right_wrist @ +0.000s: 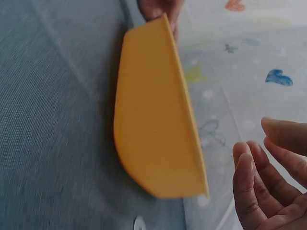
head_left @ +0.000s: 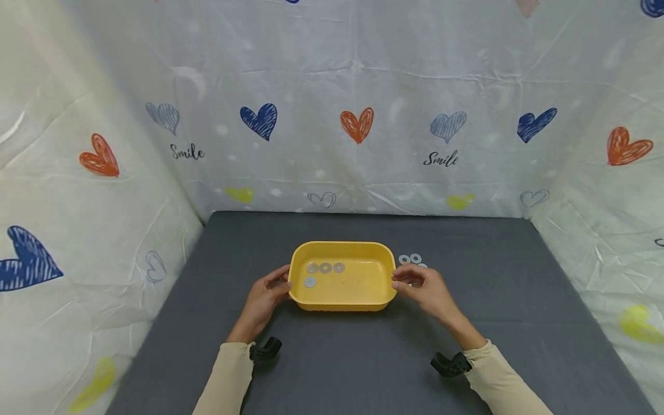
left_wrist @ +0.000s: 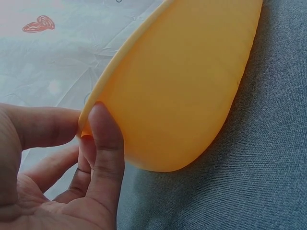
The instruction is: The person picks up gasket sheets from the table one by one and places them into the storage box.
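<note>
A yellow plastic tray stands in front of me on the dark cloth. My left hand grips its left rim, thumb and fingers pinching the edge in the left wrist view. Inside the tray lie several flat grey washers, toward its left side. At the tray's right end is my right hand; the right wrist view shows its fingers loosely bent, apart from the tray wall and holding nothing. More washers lie beyond the right hand, partly hidden by it.
The dark grey cloth covers the table. White sheets printed with hearts hang at the back and both sides. One washer shows on the cloth at the bottom of the right wrist view.
</note>
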{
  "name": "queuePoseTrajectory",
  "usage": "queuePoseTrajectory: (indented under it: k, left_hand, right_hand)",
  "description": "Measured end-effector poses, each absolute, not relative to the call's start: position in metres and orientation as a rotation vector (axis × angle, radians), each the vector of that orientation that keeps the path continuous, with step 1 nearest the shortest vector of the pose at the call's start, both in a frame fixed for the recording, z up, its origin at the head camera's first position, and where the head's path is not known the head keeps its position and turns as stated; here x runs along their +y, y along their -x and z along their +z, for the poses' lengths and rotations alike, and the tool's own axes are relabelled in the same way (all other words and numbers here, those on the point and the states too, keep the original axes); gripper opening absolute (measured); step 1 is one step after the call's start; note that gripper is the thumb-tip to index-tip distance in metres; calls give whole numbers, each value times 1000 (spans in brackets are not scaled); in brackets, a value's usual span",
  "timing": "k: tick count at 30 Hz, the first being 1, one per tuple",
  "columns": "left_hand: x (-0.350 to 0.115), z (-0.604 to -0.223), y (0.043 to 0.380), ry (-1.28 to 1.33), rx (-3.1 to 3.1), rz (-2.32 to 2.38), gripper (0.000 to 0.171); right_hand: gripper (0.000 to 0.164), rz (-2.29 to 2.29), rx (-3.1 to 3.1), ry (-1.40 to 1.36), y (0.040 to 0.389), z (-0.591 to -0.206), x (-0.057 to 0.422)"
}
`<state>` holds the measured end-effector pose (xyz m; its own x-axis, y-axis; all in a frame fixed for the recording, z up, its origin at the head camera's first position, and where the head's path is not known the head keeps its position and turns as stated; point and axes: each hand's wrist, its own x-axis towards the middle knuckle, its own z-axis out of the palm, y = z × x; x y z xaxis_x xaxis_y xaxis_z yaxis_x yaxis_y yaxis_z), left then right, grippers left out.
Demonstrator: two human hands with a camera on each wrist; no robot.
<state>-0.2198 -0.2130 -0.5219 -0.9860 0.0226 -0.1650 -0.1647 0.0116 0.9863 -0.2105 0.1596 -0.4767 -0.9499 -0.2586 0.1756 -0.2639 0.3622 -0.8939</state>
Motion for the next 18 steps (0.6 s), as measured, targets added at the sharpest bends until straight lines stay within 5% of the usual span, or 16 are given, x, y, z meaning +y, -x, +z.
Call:
queuePoseTrajectory:
  k: [18]
  left_hand:
    - [-213,-523,220,160,2147,2098,54]
  right_hand:
    - [28,1317,-2672,-354,227,-487,218]
